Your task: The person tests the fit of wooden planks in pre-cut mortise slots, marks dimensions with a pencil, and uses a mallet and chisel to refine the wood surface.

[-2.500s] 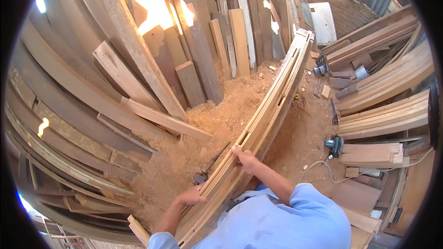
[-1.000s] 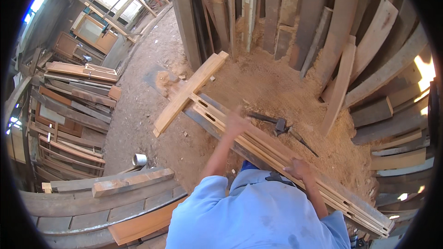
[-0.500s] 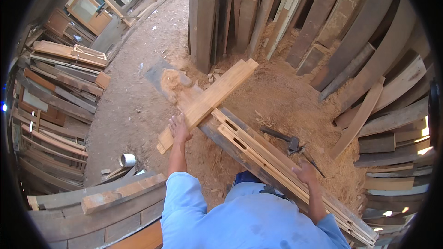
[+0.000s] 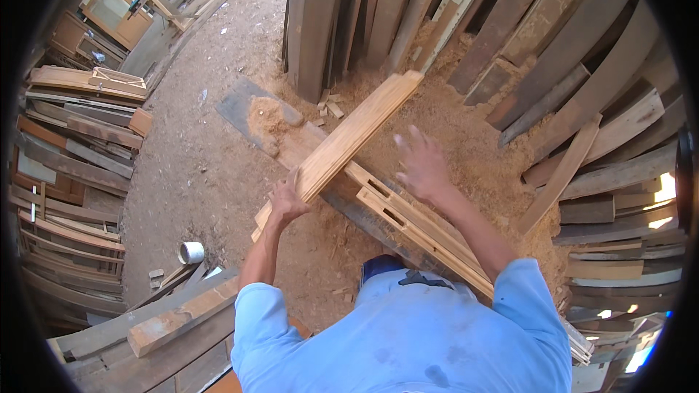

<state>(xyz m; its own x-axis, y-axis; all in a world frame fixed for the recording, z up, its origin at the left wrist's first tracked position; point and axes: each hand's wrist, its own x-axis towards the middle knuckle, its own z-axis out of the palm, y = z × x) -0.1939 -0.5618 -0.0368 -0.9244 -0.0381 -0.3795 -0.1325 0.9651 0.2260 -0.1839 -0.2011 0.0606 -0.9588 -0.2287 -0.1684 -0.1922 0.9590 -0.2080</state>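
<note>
A pale wooden board [image 4: 357, 131] lies crosswise over the workpieces in front of me, tilted so that its grooved edge shows. My left hand [image 4: 289, 200] is closed on the board's near-left part, thumb and fingers around its edge. To the right, my right hand [image 4: 424, 164] is in the air with its fingers spread, slightly smeared by motion, holding nothing. Beneath it run long pale rails [image 4: 419, 225] with slots cut in them, one end under the board. These rest on a dark plank [image 4: 349, 207]. My right forearm covers part of the rails.
A sawdust heap [image 4: 266, 116] sits on the plank's far end. Upright timbers [image 4: 313, 29] stand at the back, with leaning boards [image 4: 561, 65] along the right. Stacked wood [image 4: 80, 145] lines the left. A white pot [image 4: 191, 252] stands near a timber pile [image 4: 182, 313].
My right hand has left the rails at lower right and swung up and forward towards the board. The board has tipped onto its side, and my left hand has closed around its edge.
</note>
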